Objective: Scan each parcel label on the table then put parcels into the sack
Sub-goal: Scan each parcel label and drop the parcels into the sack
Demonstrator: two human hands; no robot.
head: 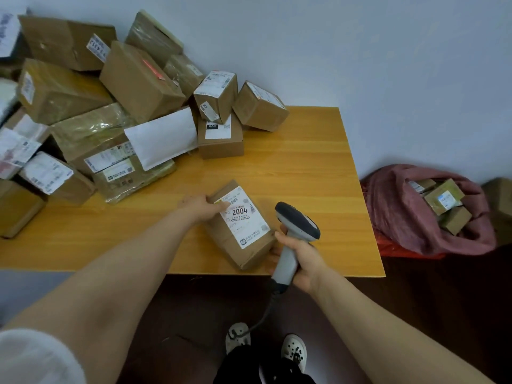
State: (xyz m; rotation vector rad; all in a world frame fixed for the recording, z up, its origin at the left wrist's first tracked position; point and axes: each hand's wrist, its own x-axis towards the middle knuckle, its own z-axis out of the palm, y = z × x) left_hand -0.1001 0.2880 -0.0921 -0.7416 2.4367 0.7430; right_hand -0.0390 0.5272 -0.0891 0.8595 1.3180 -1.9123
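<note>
A small brown parcel [238, 234] lies near the front edge of the wooden table [304, 167], its white label [245, 217] marked 2004 facing up. My left hand [203, 207] holds the parcel's far left corner, thumb on the label. A grey and black handheld scanner [296, 231] stands just right of the parcel, gripped at the handle by my right hand [300, 259]; its head sits above the parcel's right edge. A dark red sack [401, 212] sits open on the floor to the right with several parcels inside.
A heap of brown boxes [110, 106] and a white padded envelope [162, 137] fills the table's back left. The scanner's cable [266, 314] hangs toward my feet. Another box [501, 198] stands beyond the sack. A pale wall runs behind.
</note>
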